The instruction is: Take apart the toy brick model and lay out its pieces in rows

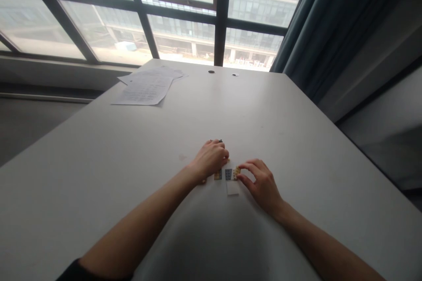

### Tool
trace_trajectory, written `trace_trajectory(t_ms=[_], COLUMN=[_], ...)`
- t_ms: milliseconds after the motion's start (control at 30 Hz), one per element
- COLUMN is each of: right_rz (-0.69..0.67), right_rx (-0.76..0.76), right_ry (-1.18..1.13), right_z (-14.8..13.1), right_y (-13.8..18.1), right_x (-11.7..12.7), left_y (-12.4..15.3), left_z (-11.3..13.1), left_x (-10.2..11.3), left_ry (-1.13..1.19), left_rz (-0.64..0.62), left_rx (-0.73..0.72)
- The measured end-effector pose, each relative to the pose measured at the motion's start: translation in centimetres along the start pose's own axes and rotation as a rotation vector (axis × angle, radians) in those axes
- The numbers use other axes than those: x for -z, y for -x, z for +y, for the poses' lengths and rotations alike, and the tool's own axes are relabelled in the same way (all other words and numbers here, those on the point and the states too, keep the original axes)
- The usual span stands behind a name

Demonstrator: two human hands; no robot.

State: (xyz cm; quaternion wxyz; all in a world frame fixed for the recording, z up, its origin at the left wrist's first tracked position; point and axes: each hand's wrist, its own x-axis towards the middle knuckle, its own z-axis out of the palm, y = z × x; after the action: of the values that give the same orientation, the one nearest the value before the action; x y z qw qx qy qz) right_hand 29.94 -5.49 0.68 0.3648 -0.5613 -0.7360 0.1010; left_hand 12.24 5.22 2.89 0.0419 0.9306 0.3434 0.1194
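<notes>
A dark sleeve sits nearest the camera, at the lower left, with the bare left forearm running forward out of it; the right hand has thumb and forefinger closed on the right edge of a cream studded block, which lies just left of the fingertips; a grey studded block stands right beside it, and a pale square piece lies on the near side of both; the left hand is curled, palm down (whether it grips anything I cannot tell), with a tan-and-grey piece just below its fingers, a small orange-brown piece by the wrist and a dark piece peeping out beyond the knuckles; all this is on a white table; farther off, printed papers overlap at the far left, before a window and a blue-grey curtain
</notes>
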Motion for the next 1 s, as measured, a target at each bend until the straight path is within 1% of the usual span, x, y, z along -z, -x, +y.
trace_trajectory(t_ms=[100,167,233,300,333,433,533,600,667,767,867,1000], right_rz=[-0.010,-0.015,-0.018,-0.027,-0.038,-0.107,-0.228,-0.300,-0.342,-0.379,-0.403,-0.409], right_rx=[-0.011,-0.013,0.001,0.043,0.075,0.195,0.292,0.330,0.348,0.335,0.296,0.277], right_ry=[-0.015,-0.026,-0.029,-0.023,-0.017,0.011,0.071,0.123,0.164,0.183,0.176,0.181], right_z=[0.0,0.0,-0.1,-0.4,-0.7,-1.9,-3.5,-4.5,-5.1,-5.5,-5.4,-5.3], right_y=[0.0,0.1,0.1,0.2,0.3,0.7,1.2,1.4,1.5,1.6,1.5,1.4], right_x=[-0.3,-0.3,-0.2,0.0,0.1,-0.2,-1.0,-1.8,-2.3,-2.6,-2.5,-2.7], left_y=[-0.3,0.1,1.1,2.9,4.1,8.1,11.2,12.3,12.7,13.1,13.7,14.4], left_z=[0.0,-0.2,-0.5,-0.6,-0.6,-0.3,0.3,0.5,0.4,0.4,0.9,2.0], left_x=[-0.3,0.2,1.3,2.5,3.1,3.9,3.4,2.7,2.0,1.4,1.2,0.9], left_ry=[-0.023,-0.032,-0.037,-0.033,-0.022,0.011,-0.007,-0.024,-0.022,-0.008,0.007,0.025], left_rz=[-0.020,-0.027,-0.020,0.007,0.040,0.058,0.032,0.016,0.019,0.084,0.151,0.140], left_rx=[-0.044,-0.063,-0.061,-0.060,-0.072,-0.173,-0.241,-0.256,-0.260,-0.220,-0.109,0.016])
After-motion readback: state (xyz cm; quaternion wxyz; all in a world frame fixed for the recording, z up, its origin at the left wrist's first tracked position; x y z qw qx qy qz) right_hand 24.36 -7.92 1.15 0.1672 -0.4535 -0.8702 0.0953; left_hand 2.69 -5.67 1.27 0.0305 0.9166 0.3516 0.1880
